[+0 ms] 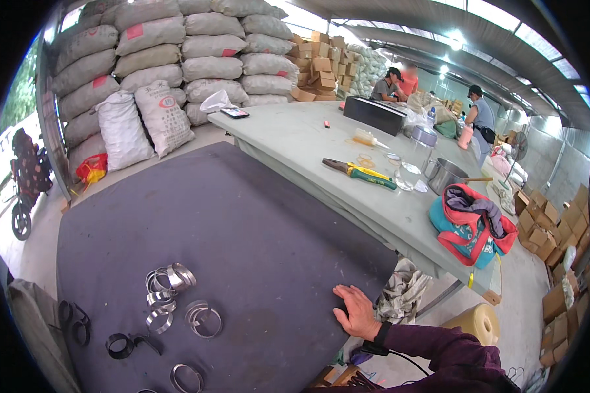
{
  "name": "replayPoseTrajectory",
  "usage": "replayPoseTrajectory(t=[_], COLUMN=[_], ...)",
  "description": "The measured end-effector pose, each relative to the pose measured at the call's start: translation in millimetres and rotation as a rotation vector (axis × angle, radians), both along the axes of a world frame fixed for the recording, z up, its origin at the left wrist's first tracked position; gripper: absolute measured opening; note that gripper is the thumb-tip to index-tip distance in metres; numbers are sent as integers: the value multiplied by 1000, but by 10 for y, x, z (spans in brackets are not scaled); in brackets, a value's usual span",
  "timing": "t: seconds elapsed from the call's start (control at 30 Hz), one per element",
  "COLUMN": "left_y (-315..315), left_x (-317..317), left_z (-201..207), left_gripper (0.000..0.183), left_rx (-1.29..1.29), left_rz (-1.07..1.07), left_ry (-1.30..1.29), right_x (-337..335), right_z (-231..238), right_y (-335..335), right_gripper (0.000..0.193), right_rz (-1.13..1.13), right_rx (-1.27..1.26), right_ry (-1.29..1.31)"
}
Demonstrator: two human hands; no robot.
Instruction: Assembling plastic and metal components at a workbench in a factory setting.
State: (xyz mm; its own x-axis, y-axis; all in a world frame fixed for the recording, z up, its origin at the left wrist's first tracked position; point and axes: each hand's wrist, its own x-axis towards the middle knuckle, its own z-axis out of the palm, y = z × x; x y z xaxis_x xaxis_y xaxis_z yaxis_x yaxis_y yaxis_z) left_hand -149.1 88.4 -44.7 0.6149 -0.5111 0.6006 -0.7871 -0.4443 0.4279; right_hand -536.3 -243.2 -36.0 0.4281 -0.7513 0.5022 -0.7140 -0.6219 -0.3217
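Observation:
My right hand (pixel 357 313) lies palm down on the right edge of the dark table cover (pixel 242 216), its fingers stretched out and holding nothing. A dark band circles that wrist below a purple sleeve (pixel 432 344). My left hand is out of view. Left of my right hand, well apart from it, shiny metal rings (pixel 204 319) lie loose. Several more metal rings (pixel 160 288) overlap in a heap beside them. A single metal ring (pixel 187 378) sits near the lower edge. Black curved bands (pixel 119 346) lie further left.
A pale table (pixel 288 141) adjoins behind, bearing pliers (pixel 358 173), a metal pot (pixel 446 175), a phone (pixel 235 112) and a red-and-teal bag (pixel 472 226). Stacked sacks (pixel 213 46) stand at the back left. Several people work at the far end. Cardboard boxes (pixel 537 226) line the right.

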Motion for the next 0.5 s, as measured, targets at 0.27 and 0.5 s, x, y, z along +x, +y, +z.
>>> replayPoseTrajectory(t=[0.27,0.5], left_y=[-11,-6], left_x=[1,12], left_z=[-27,-45], left_gripper=[40,42], left_rx=[-35,-70], left_rz=[5,-8], left_ry=[10,2], right_x=[-10,-16], right_z=[-3,-29], right_y=[6,4], right_gripper=[51,52], right_rz=[-15,-7], right_rx=[9,-12], right_ry=[25,7])
